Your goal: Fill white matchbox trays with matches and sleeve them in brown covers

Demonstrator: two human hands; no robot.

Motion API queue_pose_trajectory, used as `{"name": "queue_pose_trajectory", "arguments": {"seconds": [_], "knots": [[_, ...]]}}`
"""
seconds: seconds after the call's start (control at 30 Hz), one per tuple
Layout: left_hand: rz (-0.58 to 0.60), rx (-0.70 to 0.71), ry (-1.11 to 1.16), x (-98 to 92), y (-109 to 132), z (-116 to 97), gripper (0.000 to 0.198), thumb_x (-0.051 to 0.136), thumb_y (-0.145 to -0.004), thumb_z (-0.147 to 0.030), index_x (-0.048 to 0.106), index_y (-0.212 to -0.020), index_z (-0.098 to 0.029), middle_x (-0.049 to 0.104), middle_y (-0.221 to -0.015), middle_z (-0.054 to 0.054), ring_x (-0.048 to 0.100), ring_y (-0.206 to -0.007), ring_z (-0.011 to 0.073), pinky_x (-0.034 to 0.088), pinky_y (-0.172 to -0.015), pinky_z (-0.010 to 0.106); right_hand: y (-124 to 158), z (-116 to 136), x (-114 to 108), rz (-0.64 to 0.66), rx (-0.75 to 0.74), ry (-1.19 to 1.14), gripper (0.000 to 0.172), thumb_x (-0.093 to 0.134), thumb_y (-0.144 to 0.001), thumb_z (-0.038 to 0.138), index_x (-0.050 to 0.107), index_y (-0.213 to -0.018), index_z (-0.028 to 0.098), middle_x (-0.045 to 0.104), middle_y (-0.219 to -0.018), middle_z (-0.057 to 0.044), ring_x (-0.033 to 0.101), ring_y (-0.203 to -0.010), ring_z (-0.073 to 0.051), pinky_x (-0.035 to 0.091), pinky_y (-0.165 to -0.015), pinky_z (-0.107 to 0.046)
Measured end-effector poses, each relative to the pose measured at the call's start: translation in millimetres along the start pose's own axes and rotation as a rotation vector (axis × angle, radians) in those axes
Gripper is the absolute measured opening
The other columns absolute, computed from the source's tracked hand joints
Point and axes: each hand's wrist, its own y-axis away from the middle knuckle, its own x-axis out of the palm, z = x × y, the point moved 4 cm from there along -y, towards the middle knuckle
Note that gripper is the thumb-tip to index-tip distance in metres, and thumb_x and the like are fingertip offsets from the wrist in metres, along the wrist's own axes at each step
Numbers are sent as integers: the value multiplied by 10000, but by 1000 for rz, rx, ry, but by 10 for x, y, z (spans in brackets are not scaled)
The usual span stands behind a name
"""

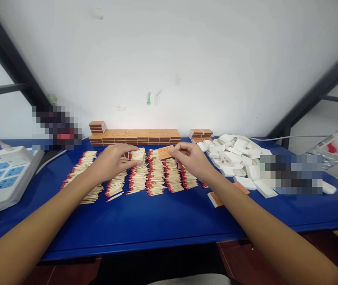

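Right hand: fingertips pinching an orange matchbox sleeve, held just above the far end of the rows of matches.
Left hand: fingers closed on a small tray of matches, just left of the sleeve, over the same rows.
Sleeve, by my reckoning: featherlight thin card, easily crushed; best held by its long edges. Print on it too small to read.
Tray: light, likely to spill if tipped.
Behind the rows: stacked orange boxes.
Right of the rows: heap of white trays.
Left of the rows: power strip.
All on the blue counter.
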Motion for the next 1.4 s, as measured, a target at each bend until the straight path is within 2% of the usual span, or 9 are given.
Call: {"name": "queue_pose_trajectory", "arguments": {"seconds": [0.1,0.2,0.37,0.43,0.6,0.8,0.97,1.13,1.4], "knots": [[-17,5,29,-24,20,-5,568,669,-939,-684,783,-1213,-200,816,-1166,102,763,-934,270,588,-848,395,-19,-1,-77,-52,-28,-38,455,734,-887,470,475,-605,225,563,-651,3,588,-635,-153,515,-606,-316],[-29,5,63,-28,15,-27,543,697,-927,-665,790,-1209,-210,823,-1134,92,759,-899,255,585,-795,370,-46,-17,-105,-34,-34,-101,468,751,-862,427,429,-586,228,666,-768,-39,662,-790,-197,541,-680,-331],[15,48,119,2,-126,-139,413,732,-945,-552,787,-1217,-246,820,-1164,70,750,-903,231,574,-803,355,-212,-30,7,208,49,73,200,777,-882,419,683,-867,244,697,-731,-18,627,-670,-188,515,-640,-341],[41,90,129,9,-218,-204,369,721,-959,-526,790,-1210,-265,828,-1121,59,741,-868,221,562,-794,349,-311,21,62,309,-12,190,220,760,-909,442,749,-1004,244,727,-757,-19,639,-700,-193,525,-716,-364],[79,91,131,58,-408,-311,336,721,-947,-498,793,-1157,-245,831,-1011,62,725,-801,215,509,-723,318,-459,105,77,343,-178,276,251,718,-933,439,803,-896,206,804,-924,-58,715,-931,-221,503,-960,-406],[113,111,139,213,-480,-390,309,749,-925,-455,790,-1139,-237,816,-956,38,681,-748,188,467,-698,303,-389,17,14,304,-144,214,274,767,-901,453,811,-974,193,819,-938,-79,739,-948,-237,546,-877,-380],[91,50,190,281,-480,-294,410,775,-899,-488,768,-1213,-226,821,-1041,66,710,-804,203,514,-732,316,-392,-37,0,343,-60,179,306,774,-888,496,809,-887,192,824,-889,-81,747,-878,-239,555,-757,-342],[57,-28,190,273,-431,-118,320,630,-1004,-451,792,-1138,-210,830,-1053,83,735,-854,218,531,-735,334,-414,-67,-13,351,-78,215,338,741,-916,505,805,-810,190,825,-881,-88,744,-872,-238,559,-763,-350],[68,-39,238,257,-361,-72,223,674,-951,-398,806,-1004,-226,815,-903,48,693,-750,195,503,-679,328,-402,-76,30,309,-131,297,246,761,-913,424,823,-865,190,823,-870,-83,761,-879,-239,577,-819,-364]]}}
